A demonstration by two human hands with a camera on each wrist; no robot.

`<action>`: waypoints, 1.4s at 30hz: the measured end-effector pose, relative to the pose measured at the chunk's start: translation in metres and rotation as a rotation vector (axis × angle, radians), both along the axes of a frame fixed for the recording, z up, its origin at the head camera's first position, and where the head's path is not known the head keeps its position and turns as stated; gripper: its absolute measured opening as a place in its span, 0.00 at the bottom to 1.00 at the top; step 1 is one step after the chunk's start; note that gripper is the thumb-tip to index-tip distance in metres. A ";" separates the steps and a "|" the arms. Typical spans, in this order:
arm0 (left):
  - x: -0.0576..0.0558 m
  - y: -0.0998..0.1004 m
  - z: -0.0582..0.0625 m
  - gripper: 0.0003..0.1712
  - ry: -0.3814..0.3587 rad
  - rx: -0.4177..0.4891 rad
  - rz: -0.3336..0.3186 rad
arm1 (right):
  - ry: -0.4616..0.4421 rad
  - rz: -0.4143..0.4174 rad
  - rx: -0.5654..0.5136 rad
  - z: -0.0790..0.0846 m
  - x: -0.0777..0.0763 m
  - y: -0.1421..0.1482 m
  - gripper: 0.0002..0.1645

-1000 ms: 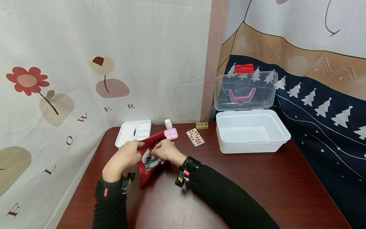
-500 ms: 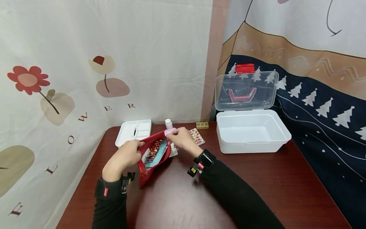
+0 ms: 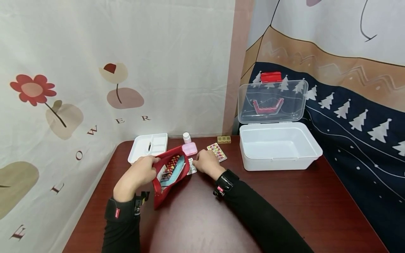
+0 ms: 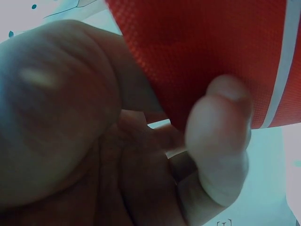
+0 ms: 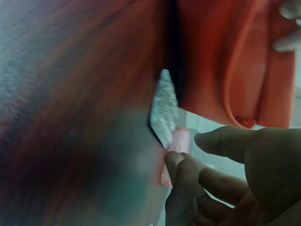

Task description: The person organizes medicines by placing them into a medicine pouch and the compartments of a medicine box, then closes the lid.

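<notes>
In the head view my left hand (image 3: 143,172) grips the left edge of a red zippered pouch (image 3: 158,200), which is tilted with its mouth gaping. Inside lie a blister pack of red and yellow capsules (image 3: 172,164) and a light-blue packet (image 3: 177,171). The left wrist view shows thumb and fingers on the red fabric (image 4: 188,42). My right hand (image 3: 208,162) hovers just right of the pouch, close to a silver blister pack (image 3: 191,166). In the right wrist view, thumb and fingers stand apart near that silver pack (image 5: 164,110), with nothing between them.
Behind the pouch are a pink case (image 3: 190,149), a white bottle (image 3: 187,137) and a white compartment tray (image 3: 139,147). A colourful blister pack (image 3: 217,151) and a yellow pill box (image 3: 224,139) lie farther right. A white bin (image 3: 272,163) with its clear lid raised stands at the right.
My right hand has come out of the pouch's mouth, passed its right corner by the pink case, and dropped beside the silver blister pack. My left hand keeps its hold on the pouch.
</notes>
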State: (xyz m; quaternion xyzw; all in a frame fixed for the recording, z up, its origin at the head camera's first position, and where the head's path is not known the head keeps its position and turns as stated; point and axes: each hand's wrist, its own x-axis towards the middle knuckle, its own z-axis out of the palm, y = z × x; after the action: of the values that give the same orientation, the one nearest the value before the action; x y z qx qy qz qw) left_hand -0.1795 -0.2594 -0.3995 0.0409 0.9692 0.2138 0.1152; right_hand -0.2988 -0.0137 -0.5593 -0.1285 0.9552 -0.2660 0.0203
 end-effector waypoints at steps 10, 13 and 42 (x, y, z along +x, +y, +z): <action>-0.001 -0.002 -0.001 0.31 -0.001 -0.002 -0.001 | -0.025 -0.049 0.168 0.025 0.021 -0.023 0.21; -0.002 -0.002 -0.001 0.31 0.001 -0.003 -0.005 | -0.044 -0.050 0.190 0.014 0.013 -0.024 0.20; 0.000 0.000 0.000 0.31 0.004 -0.003 -0.012 | -0.398 -0.051 -0.190 0.061 0.037 0.041 0.07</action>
State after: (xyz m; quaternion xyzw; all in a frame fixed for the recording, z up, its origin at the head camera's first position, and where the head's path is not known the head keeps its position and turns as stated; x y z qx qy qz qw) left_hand -0.1795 -0.2594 -0.3997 0.0467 0.9695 0.2116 0.1147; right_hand -0.2615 0.0274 -0.4986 -0.0506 0.9059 -0.3753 0.1896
